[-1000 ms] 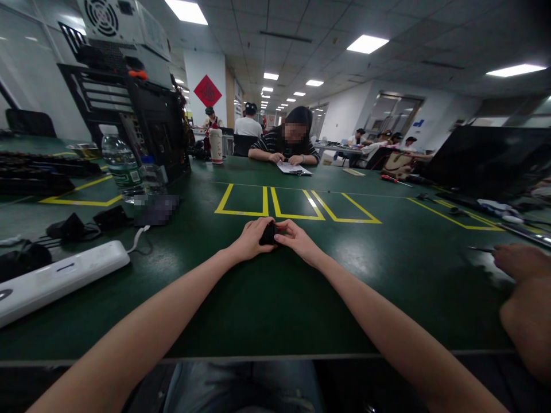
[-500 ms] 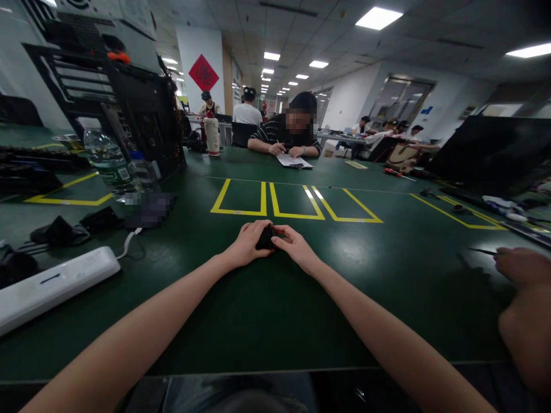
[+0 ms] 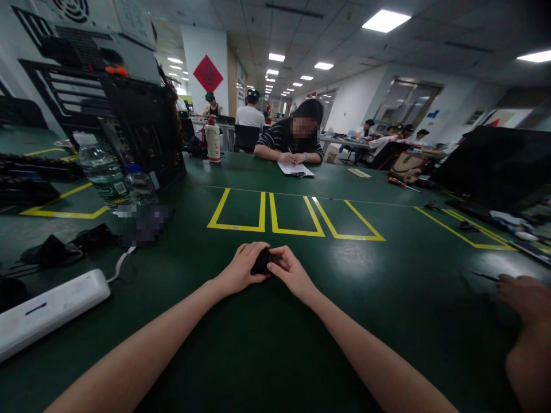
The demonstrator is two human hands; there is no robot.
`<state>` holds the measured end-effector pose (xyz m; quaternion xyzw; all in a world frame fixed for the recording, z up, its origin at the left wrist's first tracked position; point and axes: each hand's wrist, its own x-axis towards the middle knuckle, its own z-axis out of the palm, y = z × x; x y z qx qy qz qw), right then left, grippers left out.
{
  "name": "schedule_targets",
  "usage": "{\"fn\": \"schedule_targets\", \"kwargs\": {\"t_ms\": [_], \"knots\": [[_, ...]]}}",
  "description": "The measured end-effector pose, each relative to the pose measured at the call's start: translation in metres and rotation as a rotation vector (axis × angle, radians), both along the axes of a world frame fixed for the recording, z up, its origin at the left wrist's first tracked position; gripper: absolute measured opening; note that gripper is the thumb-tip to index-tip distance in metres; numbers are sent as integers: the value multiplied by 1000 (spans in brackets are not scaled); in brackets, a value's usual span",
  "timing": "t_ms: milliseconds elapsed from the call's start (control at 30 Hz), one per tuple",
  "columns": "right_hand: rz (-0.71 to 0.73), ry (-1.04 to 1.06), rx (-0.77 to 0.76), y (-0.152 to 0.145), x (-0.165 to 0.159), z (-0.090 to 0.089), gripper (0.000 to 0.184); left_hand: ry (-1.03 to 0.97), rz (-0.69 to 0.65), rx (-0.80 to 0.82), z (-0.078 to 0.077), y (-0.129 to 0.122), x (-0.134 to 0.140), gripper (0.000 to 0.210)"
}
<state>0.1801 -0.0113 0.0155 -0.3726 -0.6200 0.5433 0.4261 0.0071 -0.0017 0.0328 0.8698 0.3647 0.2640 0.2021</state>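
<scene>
A small black object (image 3: 260, 263), block-like, is held between my two hands low over the green table (image 3: 267, 338); its exact kind is not clear. My left hand (image 3: 244, 265) wraps around its left side, fingers over the top and thumb at the near edge. From the right, my right hand (image 3: 291, 272) pinches the object's right side with thumb and fingers. Part of the object is covered by my fingers. Just beyond my hands lie yellow tape outlines (image 3: 297, 233) on the tabletop.
At left are a white power strip (image 3: 55, 312), a large water bottle (image 3: 103, 175), a smaller bottle (image 3: 141, 186) and an open computer case (image 3: 146, 132). Across the table a person writes on a clipboard (image 3: 297, 170). Another person's hand (image 3: 520, 295) holds a thin dark tool at right.
The view has tipped up slightly, so the table and my hands sit lower in the picture. Both hands keep hold of the black object. The person opposite has brought their hands together.
</scene>
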Motion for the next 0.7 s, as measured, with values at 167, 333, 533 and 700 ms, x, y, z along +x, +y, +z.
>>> {"fn": "schedule_targets", "kwargs": {"t_ms": [167, 333, 533, 700], "knots": [[24, -12, -31, 3, 2, -2, 33, 0, 13, 5, -2, 3, 1, 54], [42, 46, -9, 3, 2, -5, 32, 8, -2, 25, -2, 3, 1, 56], [-68, 8, 90, 4, -2, -9, 19, -21, 15, 62, -11, 5, 1, 56], [-85, -48, 93, 6, -2, -12, 29, -32, 7, 103, -19, 5, 1, 56]]}}
